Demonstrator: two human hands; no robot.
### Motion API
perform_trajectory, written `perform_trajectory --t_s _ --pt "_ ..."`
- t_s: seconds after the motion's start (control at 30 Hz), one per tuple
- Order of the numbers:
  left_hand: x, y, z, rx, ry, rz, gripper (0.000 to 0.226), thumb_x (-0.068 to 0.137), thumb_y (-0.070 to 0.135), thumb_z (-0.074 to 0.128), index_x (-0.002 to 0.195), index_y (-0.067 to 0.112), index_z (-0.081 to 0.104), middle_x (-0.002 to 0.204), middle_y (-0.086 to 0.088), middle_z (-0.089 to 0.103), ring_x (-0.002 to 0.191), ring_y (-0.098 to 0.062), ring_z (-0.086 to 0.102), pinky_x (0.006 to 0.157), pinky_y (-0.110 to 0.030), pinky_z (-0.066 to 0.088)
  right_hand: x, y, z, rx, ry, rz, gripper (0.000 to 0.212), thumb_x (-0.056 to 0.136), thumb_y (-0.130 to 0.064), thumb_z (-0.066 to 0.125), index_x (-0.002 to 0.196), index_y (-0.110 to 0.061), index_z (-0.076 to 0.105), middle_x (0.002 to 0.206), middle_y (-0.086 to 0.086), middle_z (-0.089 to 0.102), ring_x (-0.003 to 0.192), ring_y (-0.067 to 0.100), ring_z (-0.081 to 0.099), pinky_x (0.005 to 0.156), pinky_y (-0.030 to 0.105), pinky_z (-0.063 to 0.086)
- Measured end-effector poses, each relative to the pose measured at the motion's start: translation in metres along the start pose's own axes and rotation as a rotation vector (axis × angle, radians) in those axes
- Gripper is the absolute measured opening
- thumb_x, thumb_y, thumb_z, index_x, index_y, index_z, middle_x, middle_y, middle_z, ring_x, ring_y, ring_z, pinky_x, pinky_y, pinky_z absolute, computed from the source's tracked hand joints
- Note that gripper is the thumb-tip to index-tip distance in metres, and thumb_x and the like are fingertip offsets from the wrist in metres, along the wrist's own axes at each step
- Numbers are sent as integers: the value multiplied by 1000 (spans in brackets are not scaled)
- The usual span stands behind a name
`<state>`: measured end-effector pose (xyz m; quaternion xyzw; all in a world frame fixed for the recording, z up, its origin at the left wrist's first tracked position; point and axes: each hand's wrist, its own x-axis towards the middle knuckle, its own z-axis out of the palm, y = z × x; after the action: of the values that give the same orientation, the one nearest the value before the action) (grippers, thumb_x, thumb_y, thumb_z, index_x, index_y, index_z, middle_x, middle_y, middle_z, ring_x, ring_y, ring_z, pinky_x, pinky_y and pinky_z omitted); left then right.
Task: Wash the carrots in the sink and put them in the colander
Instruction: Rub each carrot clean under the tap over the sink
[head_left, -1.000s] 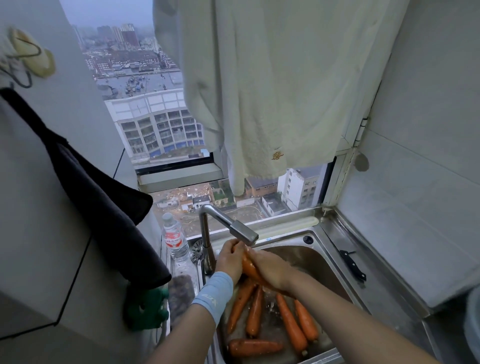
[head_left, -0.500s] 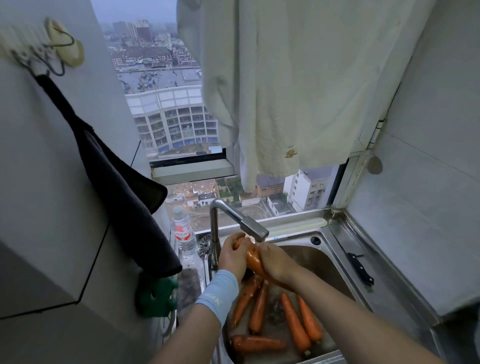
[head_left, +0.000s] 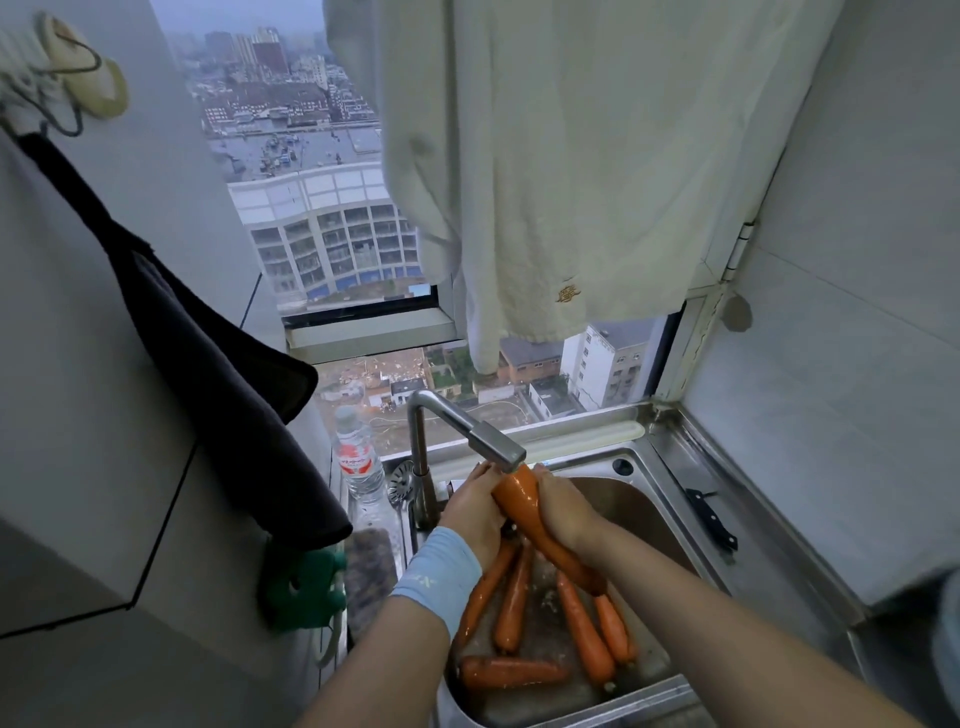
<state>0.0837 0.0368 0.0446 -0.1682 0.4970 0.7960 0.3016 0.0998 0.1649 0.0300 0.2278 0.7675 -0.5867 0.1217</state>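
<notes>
now left hand (head_left: 471, 515), carrot (head_left: 521, 500), right hand (head_left: 570, 514)

I see a glossy orange carrot (head_left: 524, 512), more orange carrots (head_left: 511, 670) in the grey steel sink (head_left: 628, 506), a pale blue wristband (head_left: 436, 577), a black cloth (head_left: 218, 374), and a cream towel (head_left: 571, 182) with gold embroidery (head_left: 565, 294).

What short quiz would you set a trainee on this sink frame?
1. True or false: the left hand and the right hand both hold the large orange carrot under the steel tap spout.
2. How many other orange carrots lie loose in the steel sink?
3. What lies on the steel counter right of the sink? A) black-handled knife B) white plate C) wooden spoon
Key: 1 true; 2 five; 3 A.
</notes>
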Motion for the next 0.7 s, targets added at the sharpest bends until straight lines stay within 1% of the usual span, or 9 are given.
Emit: perform_trajectory --t_s 0.07,0.17,0.2,0.3,0.4,0.47,0.53,0.6,0.7 --pt "4 4 6 49 42 6 18 107 17 43 109 13 60 95 -3 65 73 -2 69 66 -20 56 0 3 1 23 1 15 62 111 -43 22 114 -1 67 101 28 73 93 40 73 62 33 58" --pt "3 5 8 77 113 8 21 97 33 55 88 16 64 89 -12 69 89 -24 66 93 -37 54 0 5 3 32 -31 27 65 111 -44 21 113 0 69 105 28 73 96 40 72 61 25 55" --pt "5 4 14 58 138 -29 22 97 36 52 86 19 61 84 -11 66 87 -25 64 91 -36 53 -1 4 2 35 -38 31 64 112 -42 22 112 0 70 107 28 73 97 40 71 62 24 55" --pt "2 -7 16 118 137 53 21 106 30 43 106 20 62 85 -15 64 59 -19 55 52 -24 48 -3 3 -5 18 -47 33 51 111 -39 29 111 -7 70 102 25 74 93 38 72 56 22 54" --pt "-4 -11 8 136 135 93 24 106 29 47 123 22 62 91 -17 66 52 -20 59 43 -26 48 -5 0 1 11 -80 34 50 112 -41 28 111 -11 67 81 15 71 67 23 66 53 23 54" --pt "3 -6 4 121 217 88 26 100 36 54 118 23 69 94 -14 70 72 -25 69 64 -34 59 -3 3 11 -37 -55 16 58 112 -43 21 113 -10 69 84 8 70 72 13 64 60 21 48" --pt "8 2 0 128 294 53 30 93 45 60 113 25 73 108 -13 70 98 -30 67 93 -44 56 -3 4 21 -46 -59 -33 64 110 -50 21 107 -13 73 92 7 74 83 13 68 76 25 51" --pt "8 6 -1 174 332 88 34 95 49 58 111 23 72 108 -12 70 102 -29 65 99 -42 52 -1 9 27 -29 -83 -97 64 105 -60 28 98 -19 76 94 6 77 93 19 72 94 39 54" --pt "6 3 -2 236 325 177 36 101 49 50 111 21 68 102 -8 69 99 -25 64 94 -38 51 -3 11 25 63 -185 -131 55 96 -67 42 98 -25 77 94 0 78 94 19 73 94 42 54"
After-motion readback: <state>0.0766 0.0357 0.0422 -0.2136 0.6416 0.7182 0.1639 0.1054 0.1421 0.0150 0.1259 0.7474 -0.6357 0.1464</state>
